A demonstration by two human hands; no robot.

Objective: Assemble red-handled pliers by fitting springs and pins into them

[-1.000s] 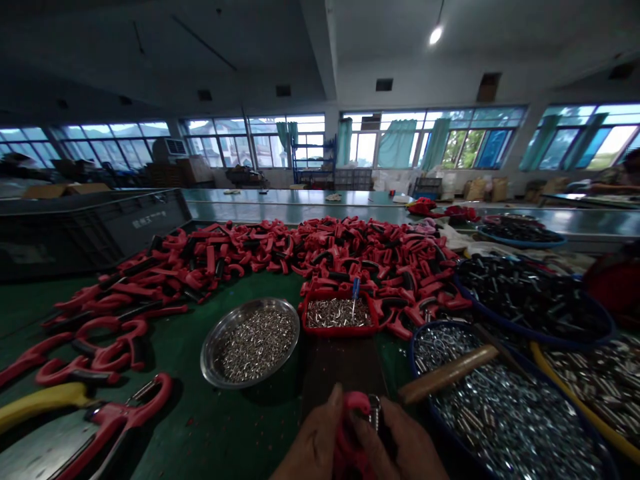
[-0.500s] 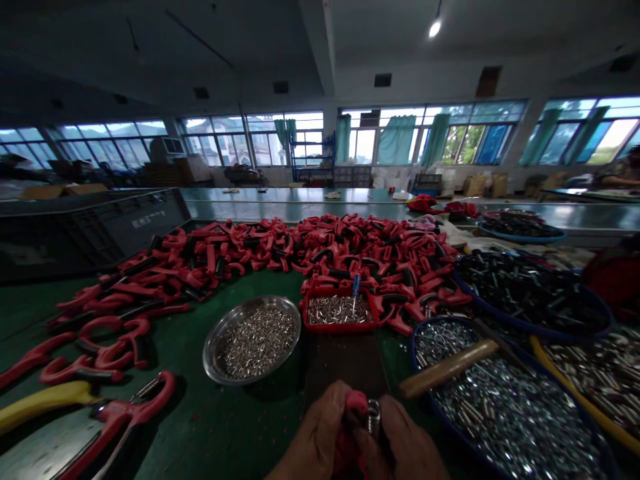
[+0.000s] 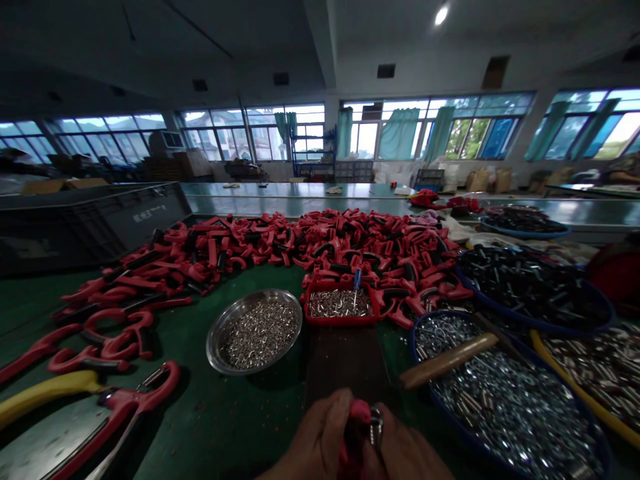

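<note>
Slid a little lower toward six o'clock since half a second ago: left hand [image 3: 320,443] and right hand [image 3: 405,453], both now cut by the bottom edge, with everything else on the bench drifted slightly up the frame. Pressed close together, thumb side to thumb side, around a red handle piece [image 3: 357,413] at dead six o'clock. Wraps it from nine o'clock with the left thumb and fingers; pinches a metal ring [image 3: 376,427] against its three o'clock side with the right. Cannot tell how the lower fingers lie, hidden below the frame. Just beyond the hands, at twelve o'clock, a dark wooden block [image 3: 345,360] on the green bench top [image 3: 225,420]. Past that, a red tray [image 3: 340,321] of small bright metal bits, with a blue-handled tool [image 3: 356,280] standing in it. At eleven o'clock, a steel bowl [image 3: 213,340] full of tiny silver parts. At two o'clock, a wooden hammer handle [image 3: 445,360] resting across a blue basin [image 3: 413,340] heaped with shiny hardware. Far across at twelve, a long heap of red handles [image 3: 350,243]. Off at nine o'clock, a yellow-handled tool [image 3: 45,390] lying flat.
</note>
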